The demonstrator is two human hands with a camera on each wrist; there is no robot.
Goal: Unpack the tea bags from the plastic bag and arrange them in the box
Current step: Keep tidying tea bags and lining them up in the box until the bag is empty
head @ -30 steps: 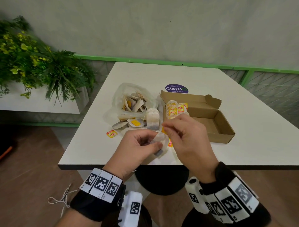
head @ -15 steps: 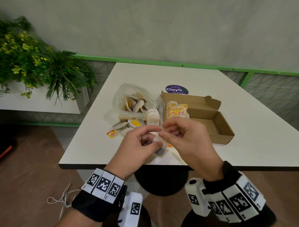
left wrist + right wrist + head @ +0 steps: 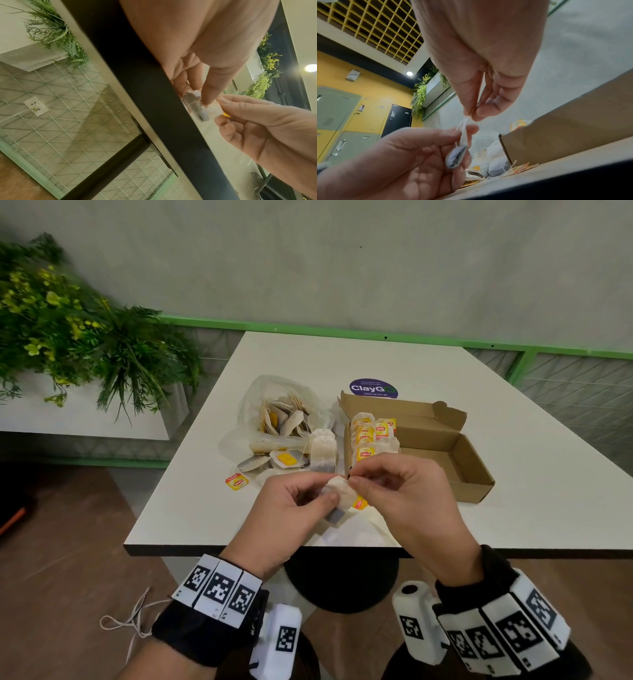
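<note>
Head view: both hands (image 3: 342, 508) on tea bag (image 3: 339, 496).

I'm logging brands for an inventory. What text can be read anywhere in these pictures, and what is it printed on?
"ClayGo": purple round sticker on the table; its smaller lines are too small to read.
"Lipton": yellow tags of tea bags in the box.
Loose tag on the table: logo blurred, unreadable.

Plastic bag (image 3: 274, 405) L of box (image 3: 445, 446) on table (image 3: 548, 491); tea bags (image 3: 368, 433) in box's L end.
</note>
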